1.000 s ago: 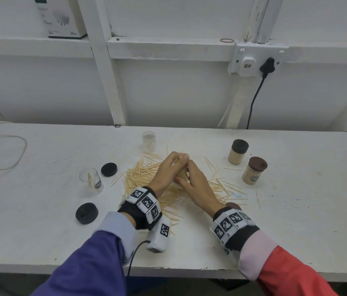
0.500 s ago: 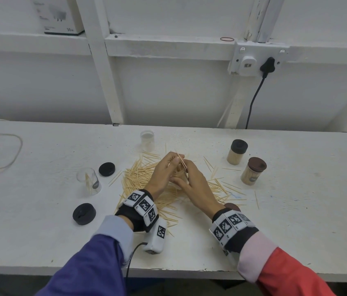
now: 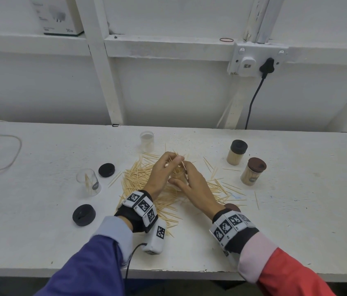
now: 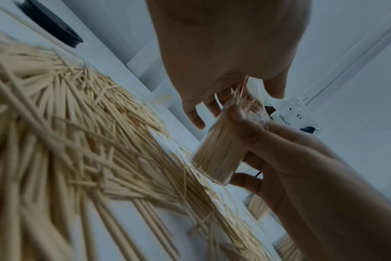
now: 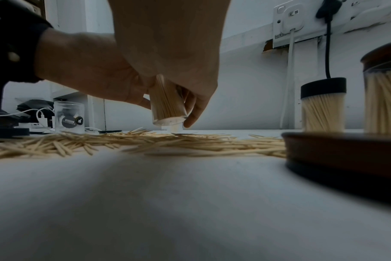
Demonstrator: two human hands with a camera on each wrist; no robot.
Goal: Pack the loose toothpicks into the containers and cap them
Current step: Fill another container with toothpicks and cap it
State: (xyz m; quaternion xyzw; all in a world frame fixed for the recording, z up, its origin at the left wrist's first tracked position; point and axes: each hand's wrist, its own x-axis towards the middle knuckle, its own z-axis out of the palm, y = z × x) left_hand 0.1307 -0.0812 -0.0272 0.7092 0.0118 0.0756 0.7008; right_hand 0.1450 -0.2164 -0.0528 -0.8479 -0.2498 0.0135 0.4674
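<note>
Currently gripping, with the right hand [image 3: 194, 186], a clear container [image 4: 214, 153] packed full of toothpicks, thumb and fingers [image 4: 246, 121] wrapped round its wall. Held upright with a slight tilt, its base clear of the surface [image 3: 296, 210], just above the loose toothpicks [image 3: 138, 178] scattered below. Uncapped, with several tips sticking out of its mouth.

Reaching over that mouth with the left hand [image 3: 159, 171], fingers [image 4: 196, 114] loosely bent and spread among the protruding tips, thumb set apart on the far side. Hard to tell whether any toothpick is actually pinched.

Further left on the surface: a clear container holding a few toothpicks [image 3: 88, 182], standing uncapped, with two black caps [image 3: 106, 170] near it, one behind and one in front. Behind the pile, an empty clear container [image 3: 147, 141]. To the right, well apart from the hands, a full container with a black cap [image 3: 237, 152] and, just beside it, a full container with a brown cap [image 3: 253, 171]. Lying next to the right wrist, a loose brown cap [image 5: 346, 150].
</note>
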